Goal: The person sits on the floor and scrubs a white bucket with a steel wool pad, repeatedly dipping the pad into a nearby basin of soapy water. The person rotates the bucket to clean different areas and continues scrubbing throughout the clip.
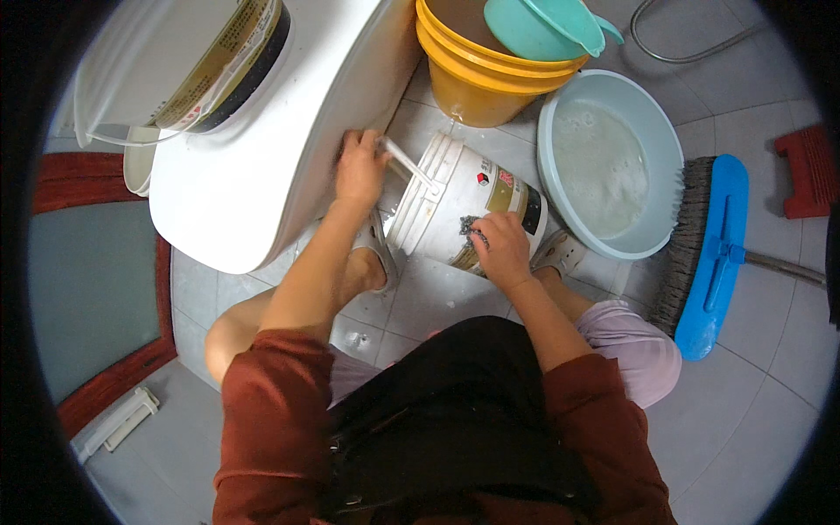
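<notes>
A white plastic bucket (453, 197) lies on its side on the tiled floor between my feet, its base towards the right. Printed bands and writing run around its wall. The fingers of my left hand (361, 169) are closed around the end of the bucket's white handle (410, 165), beside a white cabinet-like fixture. In my right hand (505, 252) is a grey steel wool scourer (468, 227), pressed against the bucket's printed side. The inside of the bucket is turned away from view.
A pale blue basin (548, 151) of cloudy, sudsy water stands to the right, touching a blue broom head (715, 262). Behind are stacked yellow buckets (472, 98) with a turquoise dipper (545, 33). Another bucket (216, 72) sits on the white fixture (262, 190) at left.
</notes>
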`<state>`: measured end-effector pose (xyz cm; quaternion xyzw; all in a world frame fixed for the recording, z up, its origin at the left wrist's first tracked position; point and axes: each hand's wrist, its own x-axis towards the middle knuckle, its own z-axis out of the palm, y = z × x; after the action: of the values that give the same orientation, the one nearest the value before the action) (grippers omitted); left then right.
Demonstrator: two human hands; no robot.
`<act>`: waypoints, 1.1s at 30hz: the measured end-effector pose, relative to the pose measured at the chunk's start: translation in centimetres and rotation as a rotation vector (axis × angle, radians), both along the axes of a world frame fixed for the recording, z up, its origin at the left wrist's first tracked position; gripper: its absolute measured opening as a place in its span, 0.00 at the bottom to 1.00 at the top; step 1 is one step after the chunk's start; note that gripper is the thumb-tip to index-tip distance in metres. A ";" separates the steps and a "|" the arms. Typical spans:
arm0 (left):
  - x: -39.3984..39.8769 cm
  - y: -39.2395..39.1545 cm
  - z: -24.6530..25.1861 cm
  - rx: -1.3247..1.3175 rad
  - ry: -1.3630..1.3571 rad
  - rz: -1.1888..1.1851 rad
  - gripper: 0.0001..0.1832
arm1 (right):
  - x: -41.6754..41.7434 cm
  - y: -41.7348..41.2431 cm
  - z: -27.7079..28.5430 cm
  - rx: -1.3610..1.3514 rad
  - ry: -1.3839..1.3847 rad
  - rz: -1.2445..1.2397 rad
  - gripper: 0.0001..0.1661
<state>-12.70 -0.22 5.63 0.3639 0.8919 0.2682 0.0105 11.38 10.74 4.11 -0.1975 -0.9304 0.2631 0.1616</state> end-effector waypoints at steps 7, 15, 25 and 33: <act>7.7 -3.0 -7.6 0.210 -0.643 0.150 0.20 | -1.1 1.4 -0.4 -0.034 0.023 -0.180 0.09; 13.8 -2.1 0.9 0.324 -0.951 -0.039 0.16 | -3.6 -1.5 4.0 -0.236 0.188 -0.192 0.12; 11.5 -4.0 3.4 0.158 -0.470 -0.148 0.16 | -2.1 -5.2 5.4 -0.223 0.148 -0.094 0.08; 10.9 -4.4 2.6 0.109 -0.328 -0.151 0.16 | -5.7 -3.9 4.4 -0.212 0.180 -0.287 0.06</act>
<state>-1.78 -4.58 8.26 0.3813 0.8326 0.3701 0.1564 5.67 6.80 8.46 -0.3199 -0.8416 0.3504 0.2582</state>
